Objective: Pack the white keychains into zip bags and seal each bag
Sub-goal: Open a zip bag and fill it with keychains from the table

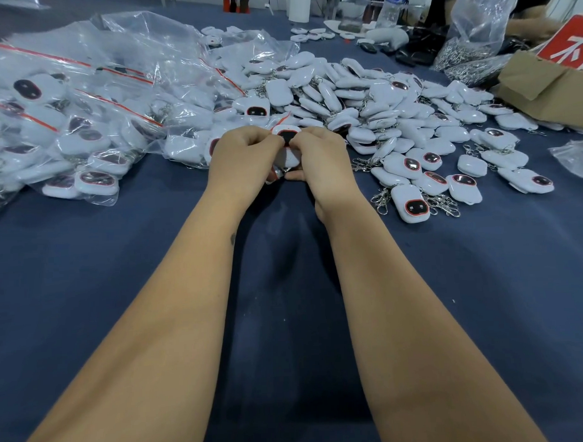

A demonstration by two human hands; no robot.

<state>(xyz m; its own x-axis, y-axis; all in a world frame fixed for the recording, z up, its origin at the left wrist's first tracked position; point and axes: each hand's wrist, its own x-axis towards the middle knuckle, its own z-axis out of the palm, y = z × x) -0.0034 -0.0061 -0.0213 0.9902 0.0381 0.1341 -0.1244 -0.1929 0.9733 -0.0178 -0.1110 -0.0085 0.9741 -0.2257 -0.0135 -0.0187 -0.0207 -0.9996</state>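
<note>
At nine to eleven o'clock on the dark blue cloth-covered table lay our heap of clear plastic zip bags with red seal strips, each already stuffed with white keychains, so a good share of the packing looked done. Whether every one of them was pressed fully closed we could not tell.

At the centre, toward twelve o'clock from us, our left hand and our right hand met, fingers curled, pinching between them a small clear zip bag holding one white rounded plastic keychain with a dark red-rimmed face. Its red strip showed at the top between our knuckles, and we judged that we were at the sealing step; whether the strip was shut we could not see.

From twelve to two o'clock spread the large loose pile of unpacked white keychains with metal clasps, touching and overlapping one another. That pile was plainly the bulk of what remained.

At two o'clock stood a torn brown cardboard box, and beyond it a clear bag of metal clasps.
</note>
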